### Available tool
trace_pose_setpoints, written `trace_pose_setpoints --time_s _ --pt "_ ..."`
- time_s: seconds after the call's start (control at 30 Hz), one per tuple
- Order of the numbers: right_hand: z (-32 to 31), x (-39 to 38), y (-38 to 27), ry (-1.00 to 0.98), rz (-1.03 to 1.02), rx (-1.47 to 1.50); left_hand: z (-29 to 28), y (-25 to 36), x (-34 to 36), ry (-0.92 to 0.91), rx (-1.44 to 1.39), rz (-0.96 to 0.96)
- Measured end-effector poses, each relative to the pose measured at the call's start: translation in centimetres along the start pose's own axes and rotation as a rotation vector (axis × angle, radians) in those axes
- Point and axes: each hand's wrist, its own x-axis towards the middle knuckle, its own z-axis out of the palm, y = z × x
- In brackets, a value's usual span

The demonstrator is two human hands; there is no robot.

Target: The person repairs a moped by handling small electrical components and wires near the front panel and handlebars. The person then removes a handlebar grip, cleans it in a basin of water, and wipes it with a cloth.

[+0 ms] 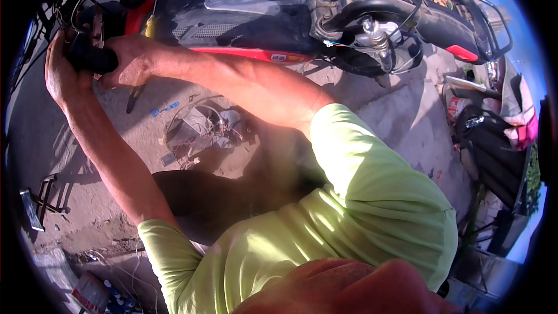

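At the far left, my left hand point(61, 72) is closed around a black rounded part point(92, 57), its fingers curled behind it. My right hand point(131, 61) grips the same part from the right, thumb and fingers pressed to its end. The part's kind is not clear. Loose cables point(78, 9) run just above it, by the front of a red and black electric scooter point(232, 14). A yellow piece point(150, 26) shows above my right wrist, and a dark narrow tip point(133, 102) sticks out below it.
On the concrete floor lie a pile of wires and scraps point(203, 125), a blue strip point(165, 109) and a metal bracket point(40, 200). Another scooter's dark rear point(447, 29) stands at the upper right. A bucket point(90, 293) sits lower left.
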Motion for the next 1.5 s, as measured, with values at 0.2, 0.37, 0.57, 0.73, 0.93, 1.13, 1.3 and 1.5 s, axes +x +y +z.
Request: trace_pose_setpoints --time_s 0.2,0.37,0.57,0.73,0.93,1.13,1.3,1.5 --pt "-0.1 -0.1 -0.2 0.009 0.002 -0.03 -0.6 -0.2 0.6 -0.02 -0.001 -0.017" --pt "-0.3 0.0 -0.3 -0.008 0.001 -0.04 -0.6 -0.3 0.5 -0.02 -0.026 -0.017" --pt "0.2 0.3 0.0 -0.007 -0.015 -0.015 -0.9 0.0 0.7 -0.029 -0.015 -0.01" --pt "0.2 0.2 0.4 0.015 -0.027 -0.016 -1.0 -0.5 0.9 -0.056 -0.032 -0.024" --pt "0.3 0.3 0.4 0.008 -0.029 -0.031 -0.7 -0.3 0.5 -0.048 -0.031 -0.025" --pt "0.1 0.1 0.2 -0.001 -0.017 -0.016 -0.4 -0.2 0.4 -0.029 -0.036 -0.014" --pt "0.1 0.2 0.1 -0.017 -0.007 -0.043 -0.9 -0.1 0.7 -0.058 -0.022 -0.019" --pt "-0.1 -0.1 -0.1 0.016 -0.009 -0.029 -1.2 -0.2 1.0 -0.078 0.009 -0.024"
